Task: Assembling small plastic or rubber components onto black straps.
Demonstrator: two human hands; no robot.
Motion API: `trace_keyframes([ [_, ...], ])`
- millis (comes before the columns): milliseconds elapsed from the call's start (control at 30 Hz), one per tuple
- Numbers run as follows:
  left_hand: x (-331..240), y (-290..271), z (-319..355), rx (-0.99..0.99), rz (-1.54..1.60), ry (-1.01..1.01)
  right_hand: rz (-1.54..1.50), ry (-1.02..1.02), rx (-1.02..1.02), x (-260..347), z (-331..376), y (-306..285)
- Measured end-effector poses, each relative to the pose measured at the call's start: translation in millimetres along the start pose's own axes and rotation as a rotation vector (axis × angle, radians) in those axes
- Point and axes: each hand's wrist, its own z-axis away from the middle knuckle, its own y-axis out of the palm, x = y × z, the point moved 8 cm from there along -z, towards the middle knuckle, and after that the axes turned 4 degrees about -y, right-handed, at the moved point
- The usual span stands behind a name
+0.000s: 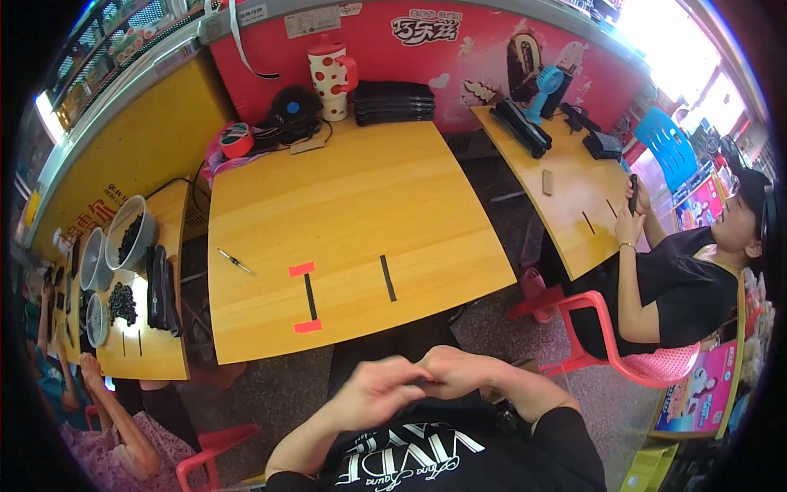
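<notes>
Though narrow, black strips [388, 278] on a yellow table [352, 197] before a red wall [381, 61]

the table [352, 193] bears dark strips [310, 297] and a tumbler [330, 80].

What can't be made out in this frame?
All in the head view:
- Left hand and right hand: overlapping fingers hide whether anything is held between them.
- Pen-like tool: too small to read its tips.
- Heap of black pieces: too small and dark to tell their shape.
</notes>
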Motion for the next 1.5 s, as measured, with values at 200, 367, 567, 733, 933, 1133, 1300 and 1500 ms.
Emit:
trace_keyframes([
  [200, -15.6, 1.1, 4.4, -0.027, -0.150, 0.182, -0.302, 0.107, -0.008, -28.3, 9.2, -0.9],
  [367, -13.8, -61.0, 21.1, -0.208, 0.957, 0.441, -1.016, 0.364, 0.011, -38.3, 33.0, -5.8],
  [567, -45.4, -58.5, 26.3, 0.213, 0.972, 0.608, -1.065, 0.257, 0.103, -14.8, 13.0, 1.3],
  [733, -49.1, -91.2, 26.3, -0.279, 0.388, 0.590, -0.843, 0.222, -0.022, -5.8, 27.9, -6.6],
  [933, -20.2, -95.6, 43.8, -1.154, -0.546, 0.122, 0.797, -0.316, -0.474, 46.6, 25.6, -41.6],
  [1133, -24.6, -95.5, 28.0, -1.061, -0.565, 0.079, 0.870, -0.359, -0.544, 51.7, 35.0, -48.0],
  [1300, -23.0, -104.0, 27.5, -0.647, 0.572, 0.306, -0.874, 0.165, -0.149, 0.3, 32.5, -46.5],
  [1500, -49.4, -52.1, 4.5, -0.027, 0.862, 0.472, -1.263, 0.010, 0.250, 10.4, 12.5, 29.5],
])
